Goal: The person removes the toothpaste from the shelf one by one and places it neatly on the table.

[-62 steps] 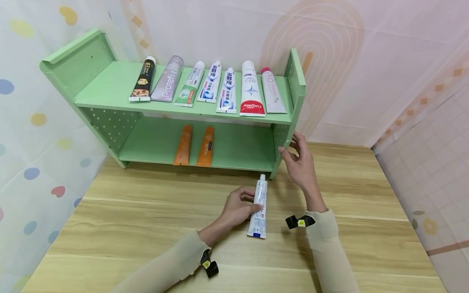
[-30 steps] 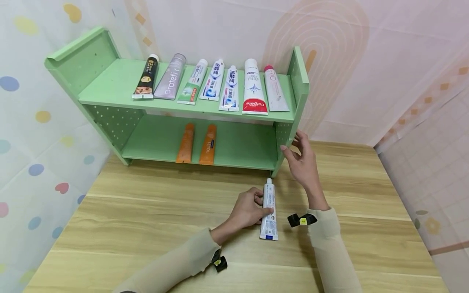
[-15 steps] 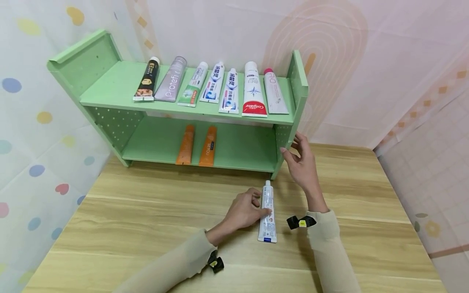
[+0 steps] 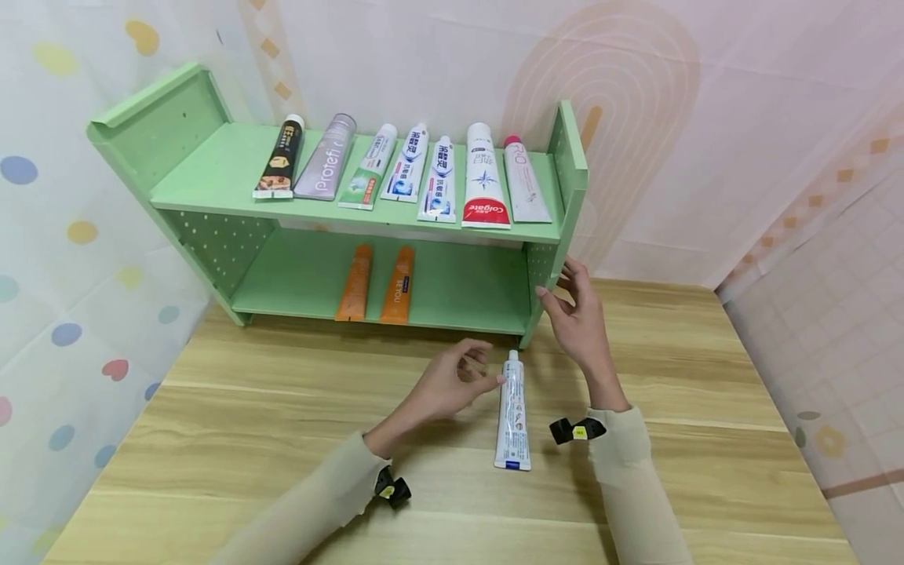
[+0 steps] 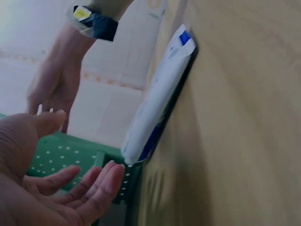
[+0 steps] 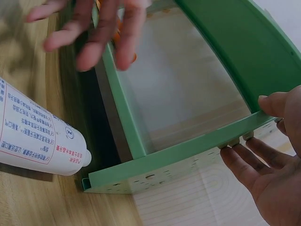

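A white toothpaste tube [image 4: 512, 420] with a blue-marked end lies on the wooden table, its cap toward the green shelf [image 4: 469, 286]. My left hand [image 4: 446, 384] hovers just left of the tube, fingers loosely bent and holding nothing. In the left wrist view, the hand [image 5: 33, 179] is apart from the tube [image 5: 162, 96]. At the shelf's right side panel, my right hand [image 4: 579, 326] grips the front edge. The right wrist view has its thumb on one face of the panel [image 6: 188, 148] and the fingers behind the other.
Several tubes lie side by side on the upper board, from a black one [image 4: 280, 157] to a pink-capped one [image 4: 526, 184]. Two orange tubes, one on the left [image 4: 355, 284] and one on the right [image 4: 399, 286], rest on the lower board. Patterned cloth [image 4: 636, 157] hangs behind.
My left hand has let go of the toothpaste tube and moved off to the left. Before that, the tube shifted slightly right. My right hand has stayed on the shelf's side panel.
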`<action>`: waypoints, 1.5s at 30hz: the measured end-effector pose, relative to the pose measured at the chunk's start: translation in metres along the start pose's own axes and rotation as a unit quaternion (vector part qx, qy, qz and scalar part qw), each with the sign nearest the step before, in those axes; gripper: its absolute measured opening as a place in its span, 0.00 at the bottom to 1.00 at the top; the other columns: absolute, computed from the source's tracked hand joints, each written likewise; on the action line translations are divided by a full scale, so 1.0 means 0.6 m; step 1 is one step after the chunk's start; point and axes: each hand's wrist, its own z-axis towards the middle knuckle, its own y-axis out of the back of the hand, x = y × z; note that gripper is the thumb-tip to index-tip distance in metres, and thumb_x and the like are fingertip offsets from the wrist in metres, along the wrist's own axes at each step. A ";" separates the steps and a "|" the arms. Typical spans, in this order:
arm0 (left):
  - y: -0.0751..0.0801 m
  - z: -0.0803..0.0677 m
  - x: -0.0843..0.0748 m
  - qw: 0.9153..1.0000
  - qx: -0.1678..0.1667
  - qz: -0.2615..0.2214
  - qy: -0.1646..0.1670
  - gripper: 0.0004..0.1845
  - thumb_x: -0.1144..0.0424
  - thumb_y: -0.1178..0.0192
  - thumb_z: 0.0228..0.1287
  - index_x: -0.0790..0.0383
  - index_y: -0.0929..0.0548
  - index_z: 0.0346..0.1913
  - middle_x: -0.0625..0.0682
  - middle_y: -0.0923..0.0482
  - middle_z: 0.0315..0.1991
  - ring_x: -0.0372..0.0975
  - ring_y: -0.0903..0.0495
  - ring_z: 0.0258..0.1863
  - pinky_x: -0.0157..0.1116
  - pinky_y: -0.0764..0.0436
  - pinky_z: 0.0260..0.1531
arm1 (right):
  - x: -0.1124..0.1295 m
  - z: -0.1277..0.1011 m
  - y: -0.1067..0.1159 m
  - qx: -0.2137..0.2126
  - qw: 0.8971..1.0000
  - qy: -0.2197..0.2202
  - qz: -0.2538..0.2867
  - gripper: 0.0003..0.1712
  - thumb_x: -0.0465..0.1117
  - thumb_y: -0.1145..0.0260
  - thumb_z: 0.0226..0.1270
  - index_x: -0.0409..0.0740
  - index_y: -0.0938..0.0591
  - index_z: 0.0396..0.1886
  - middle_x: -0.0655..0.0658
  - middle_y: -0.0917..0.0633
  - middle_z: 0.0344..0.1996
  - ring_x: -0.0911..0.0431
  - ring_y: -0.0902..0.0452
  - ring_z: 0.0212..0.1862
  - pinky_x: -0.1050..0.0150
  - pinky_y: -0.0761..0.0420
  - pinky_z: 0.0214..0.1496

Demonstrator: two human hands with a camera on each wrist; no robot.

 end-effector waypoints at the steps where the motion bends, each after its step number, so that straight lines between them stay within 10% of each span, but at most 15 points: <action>1: 0.004 0.000 -0.002 1.000 -0.001 -0.003 -0.008 0.30 0.53 0.29 0.65 0.60 0.23 0.67 0.59 0.18 0.56 0.40 0.17 0.43 0.37 0.14 0.41 | 0.001 -0.001 0.000 0.000 1.000 -0.001 -0.001 0.33 0.36 0.38 0.77 0.52 0.35 0.78 0.42 0.28 0.72 0.44 0.26 0.68 0.73 0.19 0.59; 15: 0.064 -0.005 -0.034 0.991 -0.015 -0.020 -0.128 0.32 0.56 0.29 0.65 0.53 0.26 0.71 0.57 0.24 0.67 0.49 0.20 0.61 0.51 0.15 0.58 | 0.000 0.000 -0.003 0.000 1.000 -0.010 0.002 0.34 0.32 0.39 0.76 0.46 0.35 0.78 0.37 0.29 0.72 0.39 0.27 0.69 0.80 0.20 0.55; 34: 0.137 -0.027 -0.085 0.964 -0.027 0.039 -0.260 0.42 0.54 0.27 0.64 0.45 0.36 0.79 0.47 0.34 0.77 0.41 0.31 0.74 0.45 0.23 0.70 | -0.004 -0.003 -0.004 -0.001 1.000 -0.020 0.001 0.35 0.33 0.38 0.76 0.50 0.36 0.78 0.40 0.29 0.73 0.42 0.27 0.69 0.78 0.20 0.56; 45: 0.179 -0.034 -0.119 0.947 -0.057 0.062 -0.311 0.45 0.40 0.33 0.65 0.48 0.39 0.80 0.47 0.38 0.79 0.42 0.32 0.74 0.47 0.26 0.72 | 0.057 -0.010 -0.004 0.007 1.000 -0.027 -0.011 0.33 0.31 0.40 0.76 0.40 0.37 0.78 0.34 0.30 0.73 0.40 0.28 0.69 0.72 0.20 0.60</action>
